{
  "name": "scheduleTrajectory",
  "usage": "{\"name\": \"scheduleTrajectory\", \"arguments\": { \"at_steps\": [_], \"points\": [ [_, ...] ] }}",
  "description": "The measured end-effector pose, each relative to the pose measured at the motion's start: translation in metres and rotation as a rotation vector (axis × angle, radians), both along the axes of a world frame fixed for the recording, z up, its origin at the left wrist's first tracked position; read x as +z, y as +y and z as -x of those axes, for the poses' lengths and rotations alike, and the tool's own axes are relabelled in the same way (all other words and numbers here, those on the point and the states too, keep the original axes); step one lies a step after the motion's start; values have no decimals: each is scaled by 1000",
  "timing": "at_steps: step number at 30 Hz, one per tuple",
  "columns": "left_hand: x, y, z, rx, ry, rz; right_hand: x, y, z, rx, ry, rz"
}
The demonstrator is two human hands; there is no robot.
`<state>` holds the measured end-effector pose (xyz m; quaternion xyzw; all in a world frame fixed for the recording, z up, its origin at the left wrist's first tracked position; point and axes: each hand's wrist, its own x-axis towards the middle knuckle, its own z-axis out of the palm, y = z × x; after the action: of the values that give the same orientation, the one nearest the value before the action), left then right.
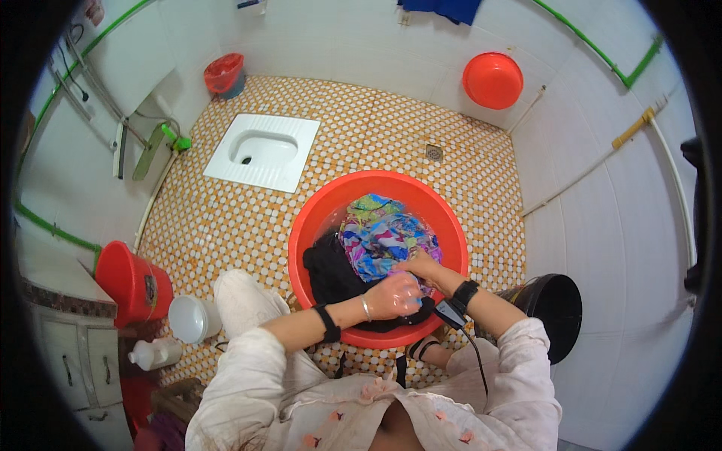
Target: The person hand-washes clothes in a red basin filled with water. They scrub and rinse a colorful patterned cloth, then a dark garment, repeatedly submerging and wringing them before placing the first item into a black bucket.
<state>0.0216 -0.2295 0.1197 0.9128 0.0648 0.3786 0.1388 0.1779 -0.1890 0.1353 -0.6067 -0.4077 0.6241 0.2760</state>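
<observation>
A large red plastic basin [445,211] stands on the floor before me, with wet laundry in it. My left hand [393,296], wet and soapy, is closed on a multicoloured patterned cloth [383,237] near the basin's near right side. My right hand [418,265] grips the same cloth just beyond and to the right of the left one. Black clothing [333,276] lies bunched along the left and near side of the basin. Both wrists wear black straps, and a small device with a cable hangs at the right one.
Beyond the basin is a white squat toilet [265,151]; a floor drain [434,153] lies at the far right. A black bucket [555,318] stands right. At left are a red bucket [132,282], a white bucket [192,319] and a plastic bottle [158,354].
</observation>
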Motion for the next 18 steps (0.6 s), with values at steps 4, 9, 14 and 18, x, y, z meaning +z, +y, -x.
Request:
{"name": "scheduleTrajectory", "arguments": {
  "at_steps": [4, 9, 14, 18],
  "points": [
    [38, -22, 22, 422, -161, 544, 23, -31, -10, -94, 80, 13],
    [1, -29, 41, 471, 137, 1601, 20, -69, 26, 67, -363, -111],
    [-45, -31, 46, -41, -442, 2292, 39, -108, 61, 383, -490, -209],
    [-16, 7, 48, -149, -362, 2319, 82, -102, 18, 247, -96, -393]
  ]
}}
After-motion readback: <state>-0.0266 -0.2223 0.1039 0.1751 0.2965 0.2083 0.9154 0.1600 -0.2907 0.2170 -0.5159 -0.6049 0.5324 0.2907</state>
